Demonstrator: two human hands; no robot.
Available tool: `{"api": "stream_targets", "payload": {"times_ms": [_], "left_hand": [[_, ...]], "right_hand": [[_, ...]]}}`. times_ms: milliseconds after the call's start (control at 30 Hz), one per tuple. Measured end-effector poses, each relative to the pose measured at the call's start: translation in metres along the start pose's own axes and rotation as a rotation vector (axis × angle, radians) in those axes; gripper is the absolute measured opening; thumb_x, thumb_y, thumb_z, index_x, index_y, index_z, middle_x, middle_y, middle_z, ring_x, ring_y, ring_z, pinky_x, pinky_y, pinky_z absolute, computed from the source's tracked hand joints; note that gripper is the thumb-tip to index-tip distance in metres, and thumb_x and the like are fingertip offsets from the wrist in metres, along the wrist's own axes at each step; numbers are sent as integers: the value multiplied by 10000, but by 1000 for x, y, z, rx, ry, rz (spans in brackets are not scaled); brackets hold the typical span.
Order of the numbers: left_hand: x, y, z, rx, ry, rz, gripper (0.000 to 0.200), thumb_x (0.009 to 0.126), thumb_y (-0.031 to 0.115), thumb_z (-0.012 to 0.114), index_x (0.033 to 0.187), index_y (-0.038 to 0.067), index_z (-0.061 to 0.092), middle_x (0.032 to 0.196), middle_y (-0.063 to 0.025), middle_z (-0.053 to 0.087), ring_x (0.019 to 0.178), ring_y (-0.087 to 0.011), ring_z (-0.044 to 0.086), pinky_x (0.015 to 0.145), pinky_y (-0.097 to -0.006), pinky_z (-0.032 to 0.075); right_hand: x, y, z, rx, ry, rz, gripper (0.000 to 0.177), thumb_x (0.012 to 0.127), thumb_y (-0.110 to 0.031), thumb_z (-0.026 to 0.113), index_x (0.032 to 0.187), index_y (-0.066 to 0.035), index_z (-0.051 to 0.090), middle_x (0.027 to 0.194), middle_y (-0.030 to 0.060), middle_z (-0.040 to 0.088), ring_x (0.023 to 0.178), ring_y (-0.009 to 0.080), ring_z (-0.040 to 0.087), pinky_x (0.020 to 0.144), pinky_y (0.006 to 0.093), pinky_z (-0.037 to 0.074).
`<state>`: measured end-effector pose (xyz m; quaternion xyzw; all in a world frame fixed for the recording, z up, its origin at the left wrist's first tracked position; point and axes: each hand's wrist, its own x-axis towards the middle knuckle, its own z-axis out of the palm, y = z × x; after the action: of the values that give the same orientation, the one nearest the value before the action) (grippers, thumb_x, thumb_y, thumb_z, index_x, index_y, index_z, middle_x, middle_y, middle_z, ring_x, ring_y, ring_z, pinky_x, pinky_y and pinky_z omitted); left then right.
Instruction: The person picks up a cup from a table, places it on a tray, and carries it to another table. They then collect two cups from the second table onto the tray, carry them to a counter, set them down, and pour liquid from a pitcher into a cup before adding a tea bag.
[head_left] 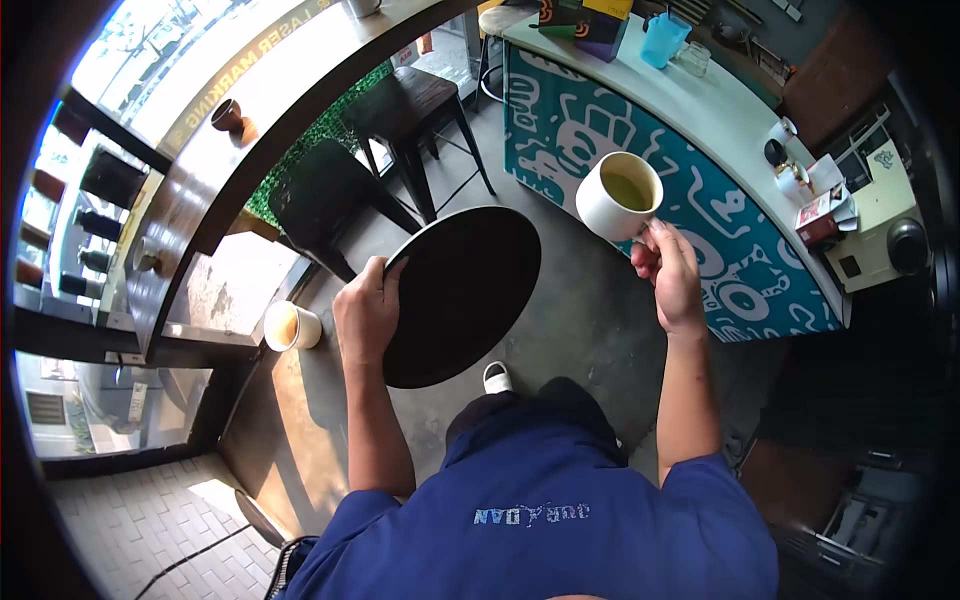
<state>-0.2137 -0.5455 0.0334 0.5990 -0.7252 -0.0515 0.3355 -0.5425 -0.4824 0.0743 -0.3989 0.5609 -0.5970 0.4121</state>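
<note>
My left hand (364, 312) grips the near-left rim of a round black serving tray (465, 300), thumb over the inner face and the other fingers hidden behind it. The tray is tilted on edge, and nothing lies on it. In my right hand (674, 272) is a white mug (603, 212), held up by its handle in front of the teal counter. A yellow-green liquid shows inside the mug. The tray and the mug are apart, with grey floor between them.
Black stools (405, 105) stand by the curved wooden window bar (185, 215), which bears a small brown cup (227, 116). A white container (292, 327) is at left. The patterned counter (560, 120) carries a blue pitcher (664, 40), a glass jar (693, 60) and boxes (600, 25).
</note>
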Motion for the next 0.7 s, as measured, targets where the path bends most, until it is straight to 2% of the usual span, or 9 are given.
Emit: {"api": "stream_targets", "payload": {"times_ms": [167,300,533,700], "left_hand": [[86,2,32,8,3,61,205,837,239,631,774,54,565,599,-128,549,560,-315,565,502,-376,414],[135,3,56,26,-17,66,175,813,209,654,765,56,582,594,-119,543,541,-298,556,492,-366,409],[207,24,70,100,78,-34,167,794,194,666,748,54,588,600,-119,545,534,-280,559,479,-354,400],[246,23,73,146,121,-151,140,788,173,671,766,53,602,594,-123,541,532,-274,562,477,-347,399]], "right_hand": [[109,-2,11,8,1,-39,299,958,-280,404,747,-94,506,641,4,524,583,54,441,554,198,358],[201,-2,18,-17,-93,-41,302,955,-291,418,757,-85,515,642,-10,512,584,48,429,553,194,351],[367,-20,55,12,-306,-74,302,955,-281,422,794,-67,561,646,-19,502,590,41,426,554,191,349],[464,-28,99,-39,-317,-120,302,955,-273,426,790,-62,567,630,-22,504,576,38,424,538,191,344]]}}
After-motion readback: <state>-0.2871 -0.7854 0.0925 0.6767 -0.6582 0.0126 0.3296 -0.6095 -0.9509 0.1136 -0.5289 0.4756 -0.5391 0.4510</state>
